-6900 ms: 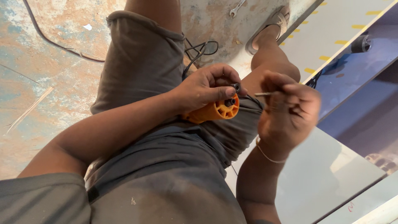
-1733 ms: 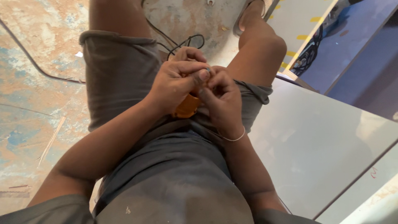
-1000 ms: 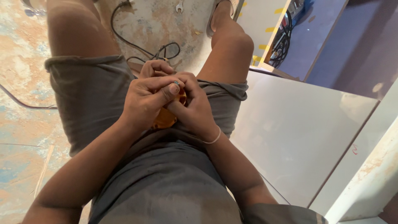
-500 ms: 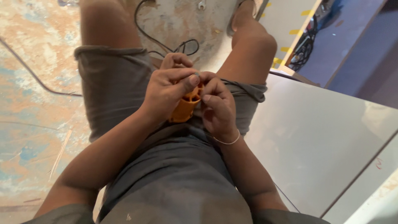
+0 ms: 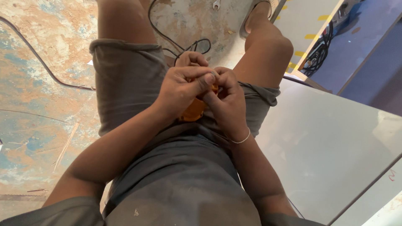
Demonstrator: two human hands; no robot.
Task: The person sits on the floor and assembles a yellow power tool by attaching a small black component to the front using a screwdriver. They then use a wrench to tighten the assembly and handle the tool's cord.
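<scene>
I have both hands meeting over my lap, working on a small orange part (image 5: 191, 112) that sits between my thighs, just above the grey shorts (image 5: 125, 79). My left hand (image 5: 180, 90) wraps over the top of the part, its grip clenched on it, thumb pressed forward toward the right fingertips. My right hand (image 5: 228, 102) comes in from the side with its fingers pinched tight against the same part; whatever slim piece it may be pinching is hidden, so I can only say its grip is closed at the part's edge.

To do this well, I judge the left hand should hold the part steady and low against the shorts while the right does the fine work, with small turns and no pulling.

Both forearms run down from the bottom of the view, elbows wide, wrists bent inward. A thin band (image 5: 240, 139) circles the right wrist. A black cable (image 5: 184, 46) loops on the floor (image 5: 37, 50) beyond the knees, and a pale panel (image 5: 335, 138) lies to my right.
</scene>
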